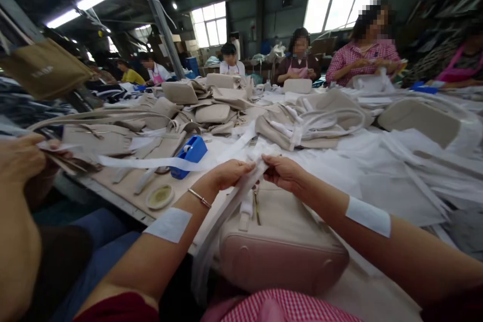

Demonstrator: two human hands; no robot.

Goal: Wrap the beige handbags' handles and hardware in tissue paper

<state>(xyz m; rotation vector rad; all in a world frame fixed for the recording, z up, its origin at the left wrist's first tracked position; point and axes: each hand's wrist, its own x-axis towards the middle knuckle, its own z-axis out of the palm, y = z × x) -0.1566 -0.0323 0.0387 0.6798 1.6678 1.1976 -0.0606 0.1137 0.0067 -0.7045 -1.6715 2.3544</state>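
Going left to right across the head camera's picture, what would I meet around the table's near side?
A neighbour's hand, a round white-rimmed object, the blue dispenser, the wearer's left hand, right hand, the right forearm's pale patch.

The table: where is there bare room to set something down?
A small bare patch of table lies between the dish, blue dispenser and left wrist. Elsewhere it is crowded: a bag in front, heaped bags beyond, white sheets to the right.
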